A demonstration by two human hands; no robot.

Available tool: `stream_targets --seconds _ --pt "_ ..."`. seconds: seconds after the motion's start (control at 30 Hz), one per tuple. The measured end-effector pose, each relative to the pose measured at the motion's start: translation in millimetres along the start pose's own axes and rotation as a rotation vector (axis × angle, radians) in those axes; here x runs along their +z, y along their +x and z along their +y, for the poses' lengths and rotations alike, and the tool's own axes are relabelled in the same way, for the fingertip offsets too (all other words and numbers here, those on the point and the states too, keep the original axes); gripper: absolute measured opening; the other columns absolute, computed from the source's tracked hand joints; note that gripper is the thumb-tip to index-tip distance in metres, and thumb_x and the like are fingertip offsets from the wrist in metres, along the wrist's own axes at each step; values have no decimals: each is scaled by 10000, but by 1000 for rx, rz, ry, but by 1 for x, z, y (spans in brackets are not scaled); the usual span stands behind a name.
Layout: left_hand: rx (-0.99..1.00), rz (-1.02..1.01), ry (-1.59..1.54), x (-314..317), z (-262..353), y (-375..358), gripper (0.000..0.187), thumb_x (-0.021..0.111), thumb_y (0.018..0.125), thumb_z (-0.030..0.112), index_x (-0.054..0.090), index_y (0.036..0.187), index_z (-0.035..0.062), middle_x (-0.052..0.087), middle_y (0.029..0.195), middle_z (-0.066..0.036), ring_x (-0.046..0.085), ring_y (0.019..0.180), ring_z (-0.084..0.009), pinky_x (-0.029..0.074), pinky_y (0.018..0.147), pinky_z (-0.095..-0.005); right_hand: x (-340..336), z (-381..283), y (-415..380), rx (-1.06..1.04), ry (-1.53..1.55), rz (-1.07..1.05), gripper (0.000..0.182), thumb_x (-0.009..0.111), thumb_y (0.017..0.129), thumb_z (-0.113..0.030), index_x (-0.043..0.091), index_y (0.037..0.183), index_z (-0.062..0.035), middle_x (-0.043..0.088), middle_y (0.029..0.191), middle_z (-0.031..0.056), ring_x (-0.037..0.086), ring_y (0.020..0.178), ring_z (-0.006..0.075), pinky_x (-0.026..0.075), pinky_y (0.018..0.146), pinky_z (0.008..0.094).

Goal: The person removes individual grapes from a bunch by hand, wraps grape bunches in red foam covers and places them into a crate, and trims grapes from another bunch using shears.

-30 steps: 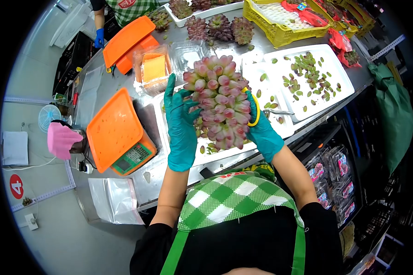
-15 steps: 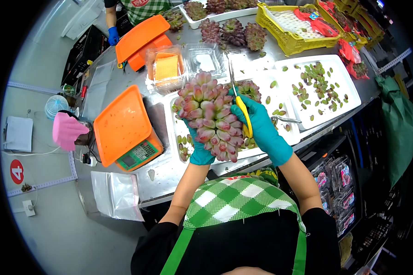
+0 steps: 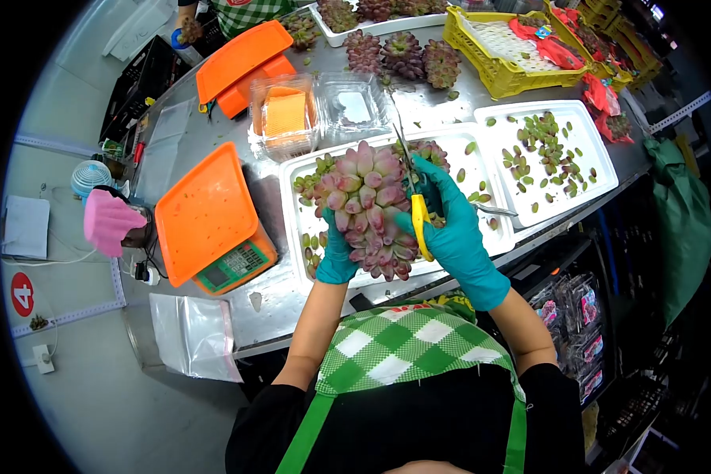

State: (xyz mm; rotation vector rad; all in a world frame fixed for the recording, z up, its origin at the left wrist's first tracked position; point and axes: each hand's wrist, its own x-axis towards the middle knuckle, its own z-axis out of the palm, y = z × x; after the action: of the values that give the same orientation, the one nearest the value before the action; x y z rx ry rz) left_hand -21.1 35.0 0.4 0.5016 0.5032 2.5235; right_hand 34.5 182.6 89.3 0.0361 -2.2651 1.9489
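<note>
A large pink-green succulent cluster [image 3: 365, 207] is in my left hand [image 3: 336, 251], which wears a teal glove and grips it from below and the left. My gloved right hand [image 3: 458, 237] holds yellow-handled scissors [image 3: 419, 220], their blades pointing up and away beside the cluster's right side. Both hands are over a white tray [image 3: 294, 213] that holds more succulents and loose leaves. Silver tweezers [image 3: 494, 210] lie across this tray's right edge. A second white tray [image 3: 600, 162] to the right holds many loose leaves.
An orange scale [image 3: 209, 217] and a plastic bag [image 3: 193, 336] are at left. Clear boxes [image 3: 286, 114], orange trays [image 3: 241, 62], succulents [image 3: 403, 55] and a yellow crate [image 3: 498, 73] stand farther back. Another person's hand [image 3: 188, 33] shows at upper left.
The cluster has turned slightly in my left hand. My right hand has opened the scissors' handles a little and shifted right and down. The other person's hand has moved up with a small plant.
</note>
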Motion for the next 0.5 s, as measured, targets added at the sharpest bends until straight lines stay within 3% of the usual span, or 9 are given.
stream_targets --seconds 0.07,0.13,0.3,0.43,0.5 --pt "-51 17 27 0 1 -2 648 340 836 494 180 1328 103 278 1327 -118 348 1181 -260 323 978 -391 1 10 -2 20 50 50 642 686 682 -29 394 1248 -110 517 1036 14 490 884 79 404 794 215" --pt "-164 312 211 7 4 -8 821 443 738 624 189 1327 111 296 1323 -111 354 1185 -260 345 963 -414 0 14 -3 61 65 76 657 716 658 -67 411 1237 -122 531 1042 40 492 837 73 429 734 211" --pt "-195 307 250 3 2 -16 908 557 672 608 200 1320 82 338 1298 -110 384 1165 -241 364 954 -374 1 11 0 -80 -73 140 660 721 644 -68 420 1230 -114 536 958 45 512 808 104 442 717 229" --pt "-228 254 316 -12 -6 -20 913 474 671 675 183 1328 111 298 1320 -117 363 1177 -265 343 965 -400 -3 4 10 -169 -259 181 654 726 644 -103 423 1223 -104 517 864 40 510 739 123 448 676 245" --pt "-258 284 352 -17 -10 -24 920 469 665 683 187 1326 110 301 1319 -114 368 1174 -262 347 962 -399 -5 12 15 -119 -261 156 646 723 651 -122 422 1223 -103 506 849 37 498 714 117 444 661 242"
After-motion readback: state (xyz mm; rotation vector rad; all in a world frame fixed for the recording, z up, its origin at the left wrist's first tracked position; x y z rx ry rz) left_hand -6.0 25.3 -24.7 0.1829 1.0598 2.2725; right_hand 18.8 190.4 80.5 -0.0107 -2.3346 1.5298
